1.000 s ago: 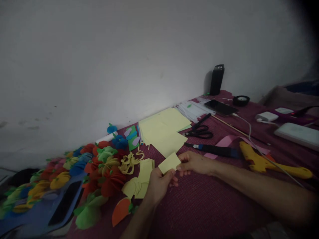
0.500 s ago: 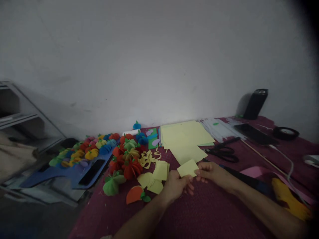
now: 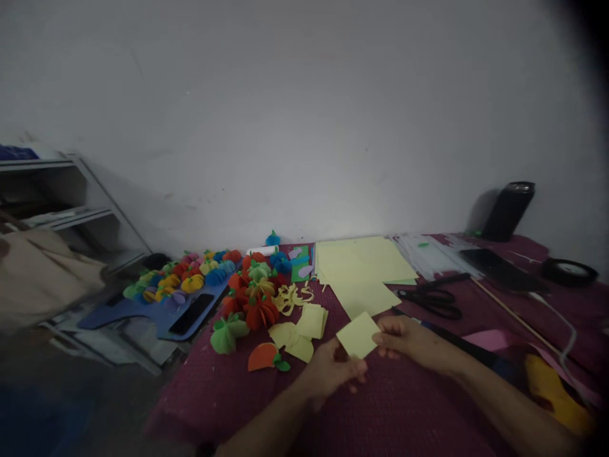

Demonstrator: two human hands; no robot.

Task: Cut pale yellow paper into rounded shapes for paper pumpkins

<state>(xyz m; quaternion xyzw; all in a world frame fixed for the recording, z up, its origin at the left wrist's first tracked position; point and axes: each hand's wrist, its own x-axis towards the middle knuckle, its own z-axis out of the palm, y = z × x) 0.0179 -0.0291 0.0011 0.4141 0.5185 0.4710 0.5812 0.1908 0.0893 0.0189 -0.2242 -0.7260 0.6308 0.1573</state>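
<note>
A small square of pale yellow paper (image 3: 356,334) is held between my two hands above the table's near part. My right hand (image 3: 409,341) pinches its right corner between thumb and fingers. My left hand (image 3: 333,369) is closed at its lower left edge, with the fingers curled and partly hidden. To the left lie more small yellow squares (image 3: 311,322) and rounded yellow cut-outs (image 3: 298,348). Behind the held square, large yellow sheets (image 3: 364,257) are spread towards the wall.
Coloured paper pumpkins (image 3: 261,311) crowd the table's left side and a blue board (image 3: 137,322). Curly yellow offcuts (image 3: 288,298) lie near them. On the right are black scissors (image 3: 431,299), a phone (image 3: 499,270), a thin stick (image 3: 514,314), a tape roll (image 3: 569,271) and a dark bottle (image 3: 509,212).
The yellow square has turned slightly, so its corners now point more up and down. Both hands still hold it. The camera view has swung left, shifting the surroundings rightward.
</note>
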